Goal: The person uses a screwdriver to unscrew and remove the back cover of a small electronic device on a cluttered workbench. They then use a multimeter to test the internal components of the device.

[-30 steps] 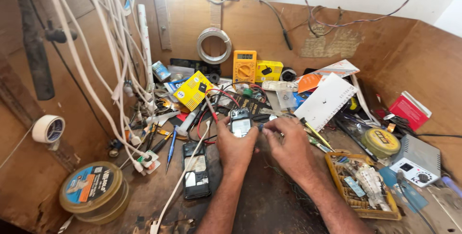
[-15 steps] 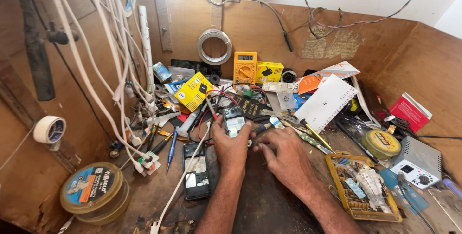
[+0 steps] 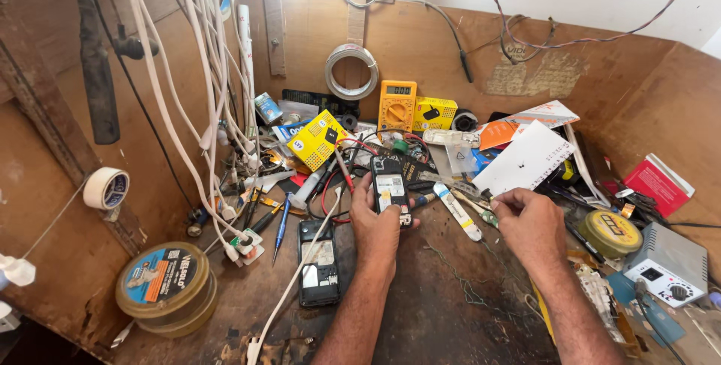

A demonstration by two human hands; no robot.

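Left hand holds phone at bench centre. Opened phone lies just left of that wrist, w/ cable across bench beside it. Right hand sits right of phone, apart. Meter stands behind, vs back wall; wire coil hangs above-left of it. Paper lies behind right hand. Tins stacked far left front; tape roll on left wall above them. Station far right, round tin just left of it.
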